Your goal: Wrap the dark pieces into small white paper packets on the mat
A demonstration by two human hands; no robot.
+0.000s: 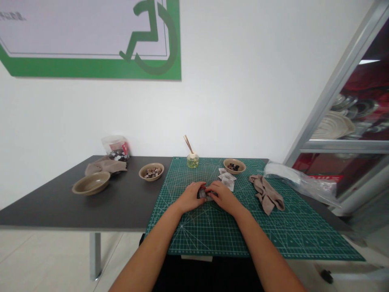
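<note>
My left hand [192, 197] and my right hand [224, 197] meet over the middle of the green cutting mat [194, 237]. Fingers and thumbs of both pinch a small, greyish, thin-looking pouch [202, 194], partly hidden by the fingers; its contents cannot be made out. Just beyond my right hand lie several flat whitish packets [227, 183], overlapping one another. Behind these stands a beige bowl [225, 164] with small dark pieces [233, 166] in it.
A bowl [140, 174] of brown and pale chunks and a wider beige bowl [91, 184] stand left on the dark table [127, 211]. Behind are a cloth [105, 165] and clear bag [117, 146]. A reed diffuser [193, 160], brown cloth [267, 194] and plastic wrapping [300, 184] also lie about.
</note>
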